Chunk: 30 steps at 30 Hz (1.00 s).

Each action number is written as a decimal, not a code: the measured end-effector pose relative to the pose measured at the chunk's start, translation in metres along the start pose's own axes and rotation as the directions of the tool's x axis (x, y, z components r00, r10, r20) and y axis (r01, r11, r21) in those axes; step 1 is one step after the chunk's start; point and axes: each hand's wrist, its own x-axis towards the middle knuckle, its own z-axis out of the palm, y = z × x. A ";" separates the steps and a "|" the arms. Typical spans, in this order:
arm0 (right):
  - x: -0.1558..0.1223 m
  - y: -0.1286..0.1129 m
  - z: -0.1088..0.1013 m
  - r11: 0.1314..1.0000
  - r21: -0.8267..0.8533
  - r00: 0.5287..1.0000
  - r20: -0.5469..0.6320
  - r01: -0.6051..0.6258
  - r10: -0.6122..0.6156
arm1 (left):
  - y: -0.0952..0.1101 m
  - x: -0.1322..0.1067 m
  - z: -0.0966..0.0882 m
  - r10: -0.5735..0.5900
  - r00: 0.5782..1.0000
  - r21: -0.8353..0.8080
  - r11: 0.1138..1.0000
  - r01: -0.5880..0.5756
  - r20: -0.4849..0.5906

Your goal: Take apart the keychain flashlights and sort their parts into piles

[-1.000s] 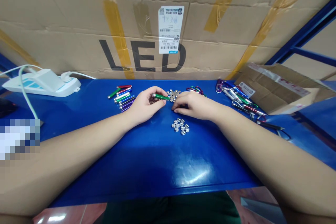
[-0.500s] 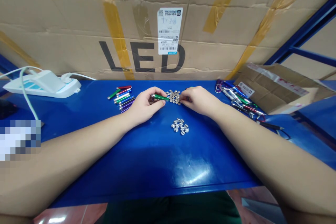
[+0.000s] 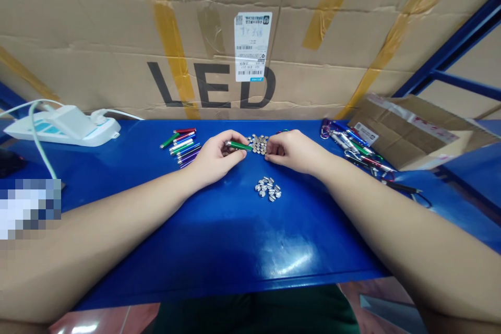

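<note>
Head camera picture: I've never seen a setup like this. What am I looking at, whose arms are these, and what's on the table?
This picture comes from a camera worn on a person's head, looking forward and down, so the two arms reaching in are that person's own. No machine is involved. The left hand holds a green metal tube, possibly a tiny flashlight. The right hand has its fingertips beside a heap of small silver discs, which look like button batteries. A second heap of discs lies closer to the person. Also on the blue table are a row of coloured tubes left of the hands and a tangle of clip key rings to the right. A white power strip sits at the far left, and a large cardboard box printed LED stands behind.
</note>
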 end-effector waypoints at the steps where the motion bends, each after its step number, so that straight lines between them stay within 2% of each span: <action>1: 0.001 0.000 0.002 1.000 -0.026 1.000 -0.015 -0.004 0.003 | 0.000 0.000 0.000 0.001 1.000 -0.003 1.000 -0.001 -0.002; 6: 0.002 0.002 0.002 1.000 -0.014 0.995 -0.102 -0.025 0.023 | -0.005 0.000 0.000 -0.019 0.999 -0.010 1.000 0.019 -0.042; 11: -0.005 0.012 -0.013 0.998 0.009 0.979 -0.191 -0.068 0.068 | -0.005 0.000 -0.004 0.016 0.997 0.095 0.995 -0.010 -0.072; 15: -0.010 0.025 -0.031 0.980 -0.023 0.951 -0.246 -0.199 0.187 | 0.014 0.004 -0.017 0.024 0.999 0.282 0.959 -0.030 0.025; 18: -0.014 0.032 -0.044 0.950 -0.082 0.932 -0.236 -0.301 0.275 | 0.034 0.007 -0.035 0.029 0.991 0.570 0.816 -0.098 0.128; 21: -0.017 0.041 -0.055 0.905 -0.192 0.923 -0.146 -0.380 0.357 | 0.046 0.010 -0.053 -0.066 0.975 0.767 0.629 -0.124 0.212; 24: -0.022 0.058 -0.066 0.851 -0.273 0.890 -0.055 -0.449 0.452 | 0.045 0.010 -0.063 -0.119 0.969 0.850 0.511 -0.129 0.218; 30: -0.040 0.101 -0.091 0.758 -0.316 0.811 -0.071 -0.571 0.581 | 0.031 0.009 -0.063 -0.230 0.945 0.923 0.359 -0.141 0.234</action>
